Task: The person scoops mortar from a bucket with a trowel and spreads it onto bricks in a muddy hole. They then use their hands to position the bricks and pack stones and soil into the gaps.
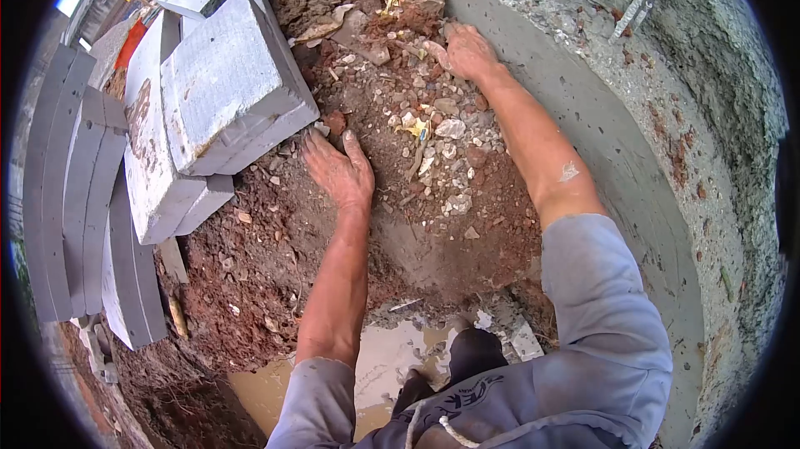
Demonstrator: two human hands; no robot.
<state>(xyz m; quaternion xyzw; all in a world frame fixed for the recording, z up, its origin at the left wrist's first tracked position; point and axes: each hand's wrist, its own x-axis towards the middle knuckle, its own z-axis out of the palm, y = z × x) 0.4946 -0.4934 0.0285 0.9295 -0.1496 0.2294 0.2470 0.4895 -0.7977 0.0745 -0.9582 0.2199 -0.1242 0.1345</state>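
Observation:
My left hand (340, 170) lies on the brown soil with its fingers spread, close to the lower corner of a pale block (229, 74). Further up and to the right, my right hand (467, 51) rests on the rubble beside the smooth grey concrete band (567, 82), thumb apart from the fingers. I see nothing held in either hand. Between them lie small stones, a whitish stone (451, 128) and a yellow scrap (417, 127) on the dirt (400, 232).
More pale blocks are stacked at the left, with long grey blocks (87, 199) standing beside them. Muddy water (383, 366) lies around my legs below. Metal bars (633, 12) stick out of the rough concrete at the upper right.

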